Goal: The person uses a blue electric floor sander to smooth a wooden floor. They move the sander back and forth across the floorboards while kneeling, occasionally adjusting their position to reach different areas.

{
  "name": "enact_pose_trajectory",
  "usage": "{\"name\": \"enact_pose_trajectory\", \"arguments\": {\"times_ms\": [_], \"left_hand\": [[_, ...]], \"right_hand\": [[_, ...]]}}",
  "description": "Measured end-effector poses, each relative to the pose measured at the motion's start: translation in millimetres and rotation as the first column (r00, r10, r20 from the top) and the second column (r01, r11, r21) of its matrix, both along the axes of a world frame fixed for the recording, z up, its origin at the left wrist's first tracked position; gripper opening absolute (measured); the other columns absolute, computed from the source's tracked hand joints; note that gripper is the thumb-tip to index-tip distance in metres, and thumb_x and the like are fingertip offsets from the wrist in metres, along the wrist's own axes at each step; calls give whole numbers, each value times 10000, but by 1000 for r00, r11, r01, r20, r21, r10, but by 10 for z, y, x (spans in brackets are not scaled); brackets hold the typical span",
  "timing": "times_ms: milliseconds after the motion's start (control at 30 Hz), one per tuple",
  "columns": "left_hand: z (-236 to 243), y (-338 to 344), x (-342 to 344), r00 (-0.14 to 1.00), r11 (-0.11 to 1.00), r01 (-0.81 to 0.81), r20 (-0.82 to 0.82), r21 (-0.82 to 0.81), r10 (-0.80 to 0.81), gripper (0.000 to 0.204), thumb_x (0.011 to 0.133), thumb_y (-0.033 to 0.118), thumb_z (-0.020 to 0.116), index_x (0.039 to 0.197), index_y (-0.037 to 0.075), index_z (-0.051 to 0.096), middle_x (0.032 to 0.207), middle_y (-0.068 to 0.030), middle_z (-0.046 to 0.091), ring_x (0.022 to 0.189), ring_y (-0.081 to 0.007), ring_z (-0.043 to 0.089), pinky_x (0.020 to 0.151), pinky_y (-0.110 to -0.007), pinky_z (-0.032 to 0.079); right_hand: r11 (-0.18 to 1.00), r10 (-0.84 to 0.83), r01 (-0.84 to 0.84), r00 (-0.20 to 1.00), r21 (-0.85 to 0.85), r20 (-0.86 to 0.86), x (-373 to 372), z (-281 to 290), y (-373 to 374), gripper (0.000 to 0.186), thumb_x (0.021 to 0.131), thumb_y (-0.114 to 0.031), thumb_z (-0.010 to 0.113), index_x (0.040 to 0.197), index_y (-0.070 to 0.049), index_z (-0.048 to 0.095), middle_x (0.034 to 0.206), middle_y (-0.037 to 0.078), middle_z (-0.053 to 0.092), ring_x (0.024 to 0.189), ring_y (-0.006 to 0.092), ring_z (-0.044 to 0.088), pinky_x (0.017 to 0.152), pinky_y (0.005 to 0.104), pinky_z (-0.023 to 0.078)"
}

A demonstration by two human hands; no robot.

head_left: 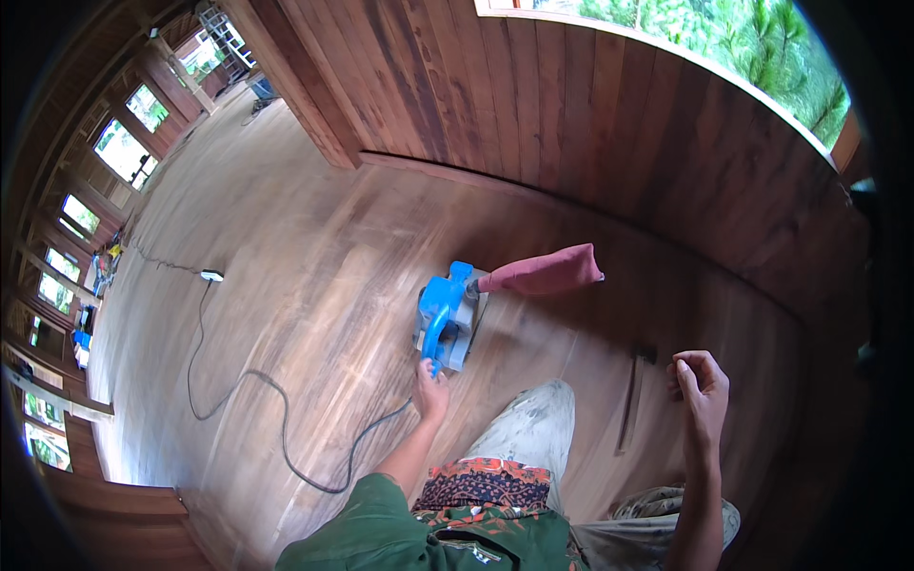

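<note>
A blue and grey handheld sander (447,300) sits on the wooden floor (295,266), its maroon dust bag (543,273) sticking out to the right. My left hand (430,390) grips the rear of its blue handle, where a dark cord trails off leftward. My right hand (702,385) is raised at the right with fingers curled; whether anything small is inside them I cannot make out. Left of that hand, a long narrow object with a dark end (628,404), possibly a tool, lies on the floorboards. My bent knee shows between my hands.
A plank wall (562,124) with a window above borders the floor ahead and right. A white power strip (211,275) lies on the left with cords. A ladder (224,43) stands in the far background, and assorted tools (100,266) sit along the windowed wall at left.
</note>
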State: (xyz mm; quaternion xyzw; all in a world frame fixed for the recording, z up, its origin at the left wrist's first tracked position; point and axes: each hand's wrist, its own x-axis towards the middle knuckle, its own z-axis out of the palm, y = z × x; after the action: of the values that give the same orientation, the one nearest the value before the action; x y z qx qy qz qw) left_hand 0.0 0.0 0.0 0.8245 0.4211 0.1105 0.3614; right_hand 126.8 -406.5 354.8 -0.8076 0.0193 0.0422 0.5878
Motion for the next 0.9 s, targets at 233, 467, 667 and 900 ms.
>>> {"name": "enact_pose_trajectory", "arguments": {"times_ms": [233,467,667,900], "left_hand": [[352,365,535,995,968,77,-78,239,-60,429,924,310,746,1242,37,649,1167,-195,695,1104,-390,661,913,-503,526],[509,445,631,962,964,170,-247,205,-117,454,908,361,766,1203,26,682,1136,-204,722,1041,-414,698,886,-520,539],[551,461,644,949,962,183,-293,202,-119,468,919,365,755,1248,46,662,1182,-196,714,1102,-398,684,915,-520,531],[471,447,638,946,973,146,-314,181,-83,532,927,393,742,1325,64,614,1221,-208,701,1138,-399,669,943,-517,518]], "right_hand": [[999,-4,3,1000,-35,-14,32,-79,1,110,1016,-126,609,1012,-49,688,882,19,702,734,84,655,639,236,519],[999,13,-13,1000,-49,-15,80,-73,21,110,1014,-120,611,1013,-39,685,880,21,699,738,84,657,633,235,519],[999,21,-22,999,-38,-36,78,-106,74,109,1012,-108,611,1017,-25,682,875,23,690,738,83,651,635,236,521],[999,27,-27,999,-24,-19,66,-79,85,107,1011,-106,618,1019,-22,684,877,23,691,741,83,650,641,237,523]]}}
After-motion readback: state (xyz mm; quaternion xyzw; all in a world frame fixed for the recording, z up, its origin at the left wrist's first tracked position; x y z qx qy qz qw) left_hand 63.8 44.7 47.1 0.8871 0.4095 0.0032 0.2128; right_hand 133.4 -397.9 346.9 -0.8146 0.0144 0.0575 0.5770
